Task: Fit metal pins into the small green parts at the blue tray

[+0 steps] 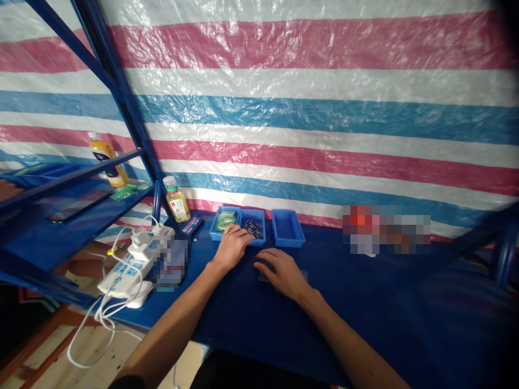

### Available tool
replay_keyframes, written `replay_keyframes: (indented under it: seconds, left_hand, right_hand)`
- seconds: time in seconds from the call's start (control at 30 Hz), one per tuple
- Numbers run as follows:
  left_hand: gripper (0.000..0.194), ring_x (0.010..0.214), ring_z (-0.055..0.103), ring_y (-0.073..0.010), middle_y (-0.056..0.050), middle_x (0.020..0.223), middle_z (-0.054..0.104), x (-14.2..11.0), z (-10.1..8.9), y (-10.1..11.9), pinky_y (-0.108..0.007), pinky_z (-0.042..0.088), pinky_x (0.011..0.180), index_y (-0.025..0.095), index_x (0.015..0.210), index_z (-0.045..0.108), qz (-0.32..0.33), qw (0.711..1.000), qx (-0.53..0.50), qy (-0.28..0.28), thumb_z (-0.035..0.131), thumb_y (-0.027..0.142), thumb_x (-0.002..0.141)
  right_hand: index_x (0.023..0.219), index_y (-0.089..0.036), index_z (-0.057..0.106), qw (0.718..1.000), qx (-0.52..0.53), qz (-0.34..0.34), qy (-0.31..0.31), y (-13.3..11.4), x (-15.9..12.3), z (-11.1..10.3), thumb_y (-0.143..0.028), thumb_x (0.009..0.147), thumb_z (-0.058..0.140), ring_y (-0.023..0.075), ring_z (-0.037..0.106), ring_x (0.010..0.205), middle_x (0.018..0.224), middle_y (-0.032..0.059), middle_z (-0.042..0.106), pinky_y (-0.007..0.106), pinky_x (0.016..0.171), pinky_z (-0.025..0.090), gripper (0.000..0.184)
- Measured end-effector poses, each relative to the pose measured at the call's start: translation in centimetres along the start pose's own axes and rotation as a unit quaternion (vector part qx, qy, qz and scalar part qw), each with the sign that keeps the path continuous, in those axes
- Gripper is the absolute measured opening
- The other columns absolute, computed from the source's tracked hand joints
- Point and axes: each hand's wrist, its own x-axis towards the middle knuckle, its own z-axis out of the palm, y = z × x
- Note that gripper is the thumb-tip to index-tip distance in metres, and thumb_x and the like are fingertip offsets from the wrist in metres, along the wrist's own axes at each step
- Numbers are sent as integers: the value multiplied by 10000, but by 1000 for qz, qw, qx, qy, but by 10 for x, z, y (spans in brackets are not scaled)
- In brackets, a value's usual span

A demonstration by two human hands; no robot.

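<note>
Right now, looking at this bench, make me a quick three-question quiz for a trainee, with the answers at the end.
1. Multiple choice: in the row of three blue bins, which one holds the small dark metal pieces?
A) left
B) middle
C) right

2. True or false: the left hand is nearer the bin with green packets than the right hand is.

3. Fill in: the bottle past the far end of the white power strip has a ____ cap.

Key: 1. B. 2. True. 3. White.
</note>
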Motion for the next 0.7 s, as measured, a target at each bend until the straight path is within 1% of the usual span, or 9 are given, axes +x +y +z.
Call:
replay_keyframes:
  seconds: [0.07,0.13,0.17,0.3,0.43,0.53,0.6,0.67,0.7]
  left_hand:
    - [291,982,571,-237,-63,954,721,-1,-1,1,-449,380,1021,258,1122,764,3,1000,3,-4,505,177,1016]
    - [289,966,565,-240,-67,925,714,-1,0,3,-450,378,1009,259,1115,769,7,1000,8,-2,502,197,1021]
    - [287,962,563,-241,-70,919,712,-2,1,3,-450,377,1005,256,1113,770,8,1000,10,0,501,212,1025]
    - [289,959,558,-242,-74,916,705,-1,6,6,-450,376,1003,250,1109,771,6,1000,14,8,493,229,1031]
    - [291,972,558,-244,-78,932,707,0,8,5,-457,378,1017,253,1132,770,3,1000,13,13,503,217,1022]
    - [289,983,562,-245,-79,953,717,-1,8,3,-467,372,1032,261,1141,771,1,1000,15,16,508,231,1025]
    - [291,982,563,-243,-75,955,721,-1,8,2,-471,366,1040,267,1138,773,2,1000,16,17,507,229,1027]
    - [294,977,561,-242,-73,946,721,-1,9,2,-470,364,1041,270,1141,774,5,1000,15,19,506,225,1027]
    - [296,974,560,-241,-72,942,720,-2,9,2,-467,364,1041,269,1143,773,7,1000,14,20,506,224,1027]
  right_hand:
    - [1145,-246,741,999,-36,11,21,5,0,-4,-442,1058,531,238,690,1089,1151,81,759,398,1019,499,300]
    - [1178,-251,743,998,-58,24,19,13,0,-6,-480,1020,597,253,692,1103,1179,86,753,423,1030,500,314]
    - [1196,-260,745,998,-54,21,7,17,0,-6,-498,996,634,258,688,1126,1210,84,746,433,1041,500,330]
    - [1196,-282,774,997,46,-2,-61,28,-1,-3,-478,950,706,284,631,1282,1315,70,718,475,1128,473,322]
    - [1171,-298,800,979,161,33,-118,26,-3,-11,-506,964,666,331,585,1359,1337,64,712,567,1165,443,321]
    - [1143,-271,813,961,239,57,-129,25,-3,-23,-537,952,667,340,629,1301,1264,76,744,569,1136,471,358]
    - [1163,-260,808,952,270,80,-120,28,-3,-29,-555,948,662,328,705,1157,1189,84,771,543,1054,536,393]
    - [1105,-246,825,950,279,91,-105,33,-2,-30,-570,938,665,317,724,1083,1131,86,787,519,1024,550,398]
    - [1041,-235,839,947,290,92,-101,36,-2,-29,-578,923,679,313,729,1058,1109,88,791,498,1005,559,396]
